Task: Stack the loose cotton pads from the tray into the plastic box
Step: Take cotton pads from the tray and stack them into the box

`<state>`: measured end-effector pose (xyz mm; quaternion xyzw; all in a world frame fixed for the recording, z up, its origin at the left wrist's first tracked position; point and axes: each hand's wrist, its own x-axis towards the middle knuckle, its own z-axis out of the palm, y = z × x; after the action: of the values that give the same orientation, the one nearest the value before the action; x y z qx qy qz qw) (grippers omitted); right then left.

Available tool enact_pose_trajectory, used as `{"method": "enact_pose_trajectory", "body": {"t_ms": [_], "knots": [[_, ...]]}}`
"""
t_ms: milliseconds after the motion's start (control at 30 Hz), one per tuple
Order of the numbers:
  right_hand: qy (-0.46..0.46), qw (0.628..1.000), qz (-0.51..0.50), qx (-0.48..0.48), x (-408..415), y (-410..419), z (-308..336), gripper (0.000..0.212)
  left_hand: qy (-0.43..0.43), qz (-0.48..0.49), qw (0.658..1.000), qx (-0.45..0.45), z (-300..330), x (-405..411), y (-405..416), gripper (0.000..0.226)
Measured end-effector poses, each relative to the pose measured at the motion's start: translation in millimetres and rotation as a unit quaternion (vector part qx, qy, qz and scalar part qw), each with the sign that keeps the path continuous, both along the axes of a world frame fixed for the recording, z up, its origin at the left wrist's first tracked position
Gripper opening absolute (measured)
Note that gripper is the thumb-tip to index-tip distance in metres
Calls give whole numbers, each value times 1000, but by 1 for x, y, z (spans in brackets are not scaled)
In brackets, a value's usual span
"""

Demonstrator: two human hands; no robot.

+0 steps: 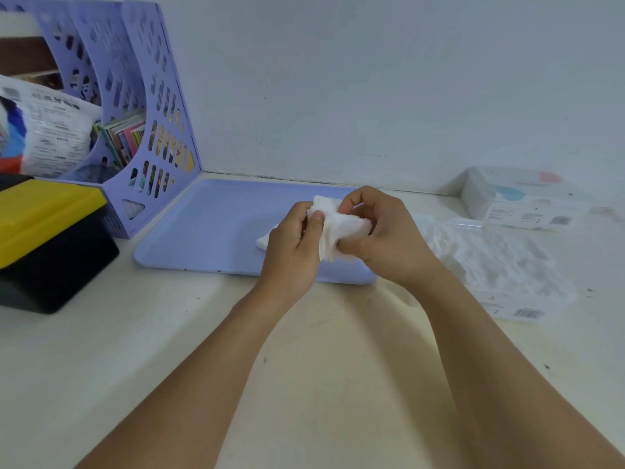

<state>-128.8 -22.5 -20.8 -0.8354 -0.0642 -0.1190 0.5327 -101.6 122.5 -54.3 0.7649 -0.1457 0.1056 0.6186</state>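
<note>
- Both hands share one grip on a small bundle of cotton pads (341,231): the left hand (291,245) pinches its near-left corner with the thumb on top, and the right hand (385,238) curls around its right side, fingers over the far edge.
- The bundle is held clear above the tray (209,225), not resting on it. Judgement: the two-sided hold serves to square the loose edges into an even stack before transfer.
- Pad edges fan out toward the lower left of the grip, so alignment appears incomplete.
- One more pad (265,240) lies flat on the tray, just left of and below the grip, partly hidden behind the left hand. Judgement: it remains to be collected.
- The plastic box (507,275) sits on the desk (169,350) to the right of the grip, apart from the tray. It already holds a mass of white pads with an uneven surface; its walls are hard to make out.
- A closed, printed package (521,198) stands to the far right of the grip, beyond the box.
- Judgement: the short reach from tray to box, on the right hand's side, favours that hand for carrying.
- Risk: the pads are soft and light; loosening either pinch early may let the bundle splay.
</note>
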Motion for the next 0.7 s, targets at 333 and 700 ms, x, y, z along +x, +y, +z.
{"method": "enact_pose_trajectory", "body": {"t_ms": [333,700], "knots": [[-32,993,-42,104,-1,4,6,62,108,-51,983,-137,6,-3,-3,35],[95,959,-63,259,-7,39,2,69,144,-182,969,-85,1,-1,-3,43]]}}
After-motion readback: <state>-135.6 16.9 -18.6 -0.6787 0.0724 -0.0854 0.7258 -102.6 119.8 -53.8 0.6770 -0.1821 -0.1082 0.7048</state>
